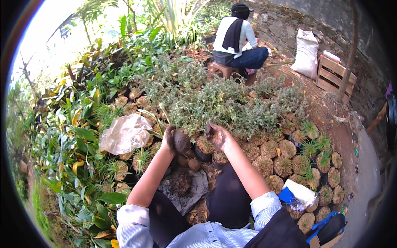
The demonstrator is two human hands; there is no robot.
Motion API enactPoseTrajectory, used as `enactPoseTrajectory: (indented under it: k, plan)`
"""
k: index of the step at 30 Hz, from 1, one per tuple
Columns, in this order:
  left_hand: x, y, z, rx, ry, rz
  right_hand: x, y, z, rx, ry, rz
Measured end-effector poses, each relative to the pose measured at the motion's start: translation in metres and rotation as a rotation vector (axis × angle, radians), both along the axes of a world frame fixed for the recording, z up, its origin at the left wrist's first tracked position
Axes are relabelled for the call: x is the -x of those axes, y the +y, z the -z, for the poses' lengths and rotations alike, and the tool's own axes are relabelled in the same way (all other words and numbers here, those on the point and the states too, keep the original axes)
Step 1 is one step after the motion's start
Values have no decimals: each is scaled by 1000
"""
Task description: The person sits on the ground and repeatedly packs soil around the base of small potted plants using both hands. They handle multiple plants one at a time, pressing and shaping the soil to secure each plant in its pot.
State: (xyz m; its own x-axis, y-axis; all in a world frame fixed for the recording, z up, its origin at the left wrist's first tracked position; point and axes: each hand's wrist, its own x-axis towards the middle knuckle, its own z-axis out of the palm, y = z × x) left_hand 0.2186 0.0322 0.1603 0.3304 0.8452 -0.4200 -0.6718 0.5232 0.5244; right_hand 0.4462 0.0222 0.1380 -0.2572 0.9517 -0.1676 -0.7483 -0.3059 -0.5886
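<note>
My left hand (168,136), smeared with dark soil, is closed on a rounded brown soil ball (182,141) over my lap. Long green leaves (154,126) rise just beside that hand; whether they grow from the ball I cannot tell. Apart from it, to the right, my right hand (220,137) has muddy fingers bent around a small dark lump of soil (209,130). Between my knees lies a grey plastic sheet (197,187) with a heap of dark soil (178,183) on it.
Potted seedlings (263,165) stand in rows ahead and right, behind them bushy grey-green plants (219,103). A clear plastic sheet (125,134) lies left. Another person (236,41) sits on a stool (223,70) near a white sack (306,53) and wooden crate (334,73).
</note>
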Motion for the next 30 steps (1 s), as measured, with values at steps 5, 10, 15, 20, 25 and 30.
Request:
enactPoseTrajectory:
  k: [5, 10, 15, 20, 25, 30]
  plan:
    - [36, -15, -9, 95, 104, -3, 26, 29, 31, -42, 145, -84]
    - [52, -25, -1, 44, 31, 9, 43, 25, 62, 59, -108, -105]
    - [75, -28, -3, 74, 87, 29, 70, 23, 64, 270, -50, -131]
    - [80, -32, -6, 149, 114, -60, 83, 15, 38, 134, -193, -144]
    - [87, -34, -10, 172, 148, -50, 99, 15, 33, 59, 11, -295]
    - [93, -36, -9, 196, 151, -99, 103, 8, 22, -180, -112, -372]
